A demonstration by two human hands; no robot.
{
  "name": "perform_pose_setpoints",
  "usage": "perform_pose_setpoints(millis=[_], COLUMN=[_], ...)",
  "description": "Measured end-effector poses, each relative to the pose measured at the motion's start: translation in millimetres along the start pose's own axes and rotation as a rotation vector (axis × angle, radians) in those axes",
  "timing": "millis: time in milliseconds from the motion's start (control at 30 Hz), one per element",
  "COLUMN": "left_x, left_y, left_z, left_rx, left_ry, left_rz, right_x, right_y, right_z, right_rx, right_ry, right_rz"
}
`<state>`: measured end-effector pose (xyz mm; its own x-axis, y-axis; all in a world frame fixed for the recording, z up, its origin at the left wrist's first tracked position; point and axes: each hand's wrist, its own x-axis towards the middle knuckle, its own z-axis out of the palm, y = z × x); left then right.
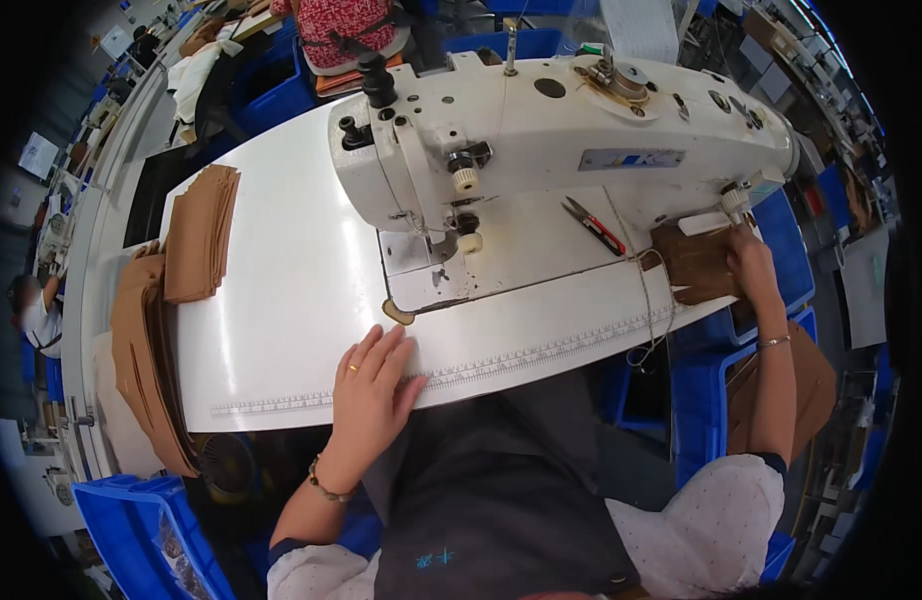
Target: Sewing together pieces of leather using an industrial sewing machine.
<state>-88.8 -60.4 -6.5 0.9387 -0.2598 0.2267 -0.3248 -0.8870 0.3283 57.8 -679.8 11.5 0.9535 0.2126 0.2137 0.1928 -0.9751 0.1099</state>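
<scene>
My left hand (pixel 374 388) rests flat with fingers stretched out on the white table, close to its front edge and below the sewing machine's needle area. It holds nothing. Over at the far right, my right hand (pixel 753 264) curls around the edge of a dark brown fabric piece (pixel 693 258), which lies at the base of the white sewing machine (pixel 541 130); its fingertips are partly hidden. Red-handled thread snips (pixel 596 228) lie on the machine bed. A loose cord (pixel 643 290) hangs beside the brown piece and over the table edge.
Stacked brown fabric pieces (pixel 201 235) lie on the table's left, with more draped brown pieces (pixel 141 350) over that edge. A printed ruler strip (pixel 541 357) runs along the front. Blue bins (pixel 146 530) stand below left and right (pixel 703 400). Another person (pixel 346 30) sits beyond.
</scene>
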Motion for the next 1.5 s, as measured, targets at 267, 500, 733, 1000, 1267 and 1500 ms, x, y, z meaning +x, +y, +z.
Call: perform_pose_setpoints(millis=[267,500,733,1000,1267,1500], left_x=[61,117,106,81,78,80], left_y=[-4,-4,-26,-91,-94,-96], left_z=[1,29,29,-2,6,8], left_rx=[0.09,0.126,0.249,0.253,0.203,0.177], left_ry=[0.029,-0.013,-0.035,-0.005,0.058,0.044], left_rz=[0.277,0.495,0.301,0.017,0.018,0.0], right_x=[4,-6,5,27,-10,4], right_y=[-2,-85,-267,-333,-202,-135], right_z=[-27,-55,-15,-8,-31,-13], right_rx=[0.072,0.161,0.477,0.56,0.439,0.164], right_ry=[0.068,0.483,0.519,0.365,0.331,0.408], right_rz=[0.053,-0.091,-0.648,-0.673,-0.024,0.246])
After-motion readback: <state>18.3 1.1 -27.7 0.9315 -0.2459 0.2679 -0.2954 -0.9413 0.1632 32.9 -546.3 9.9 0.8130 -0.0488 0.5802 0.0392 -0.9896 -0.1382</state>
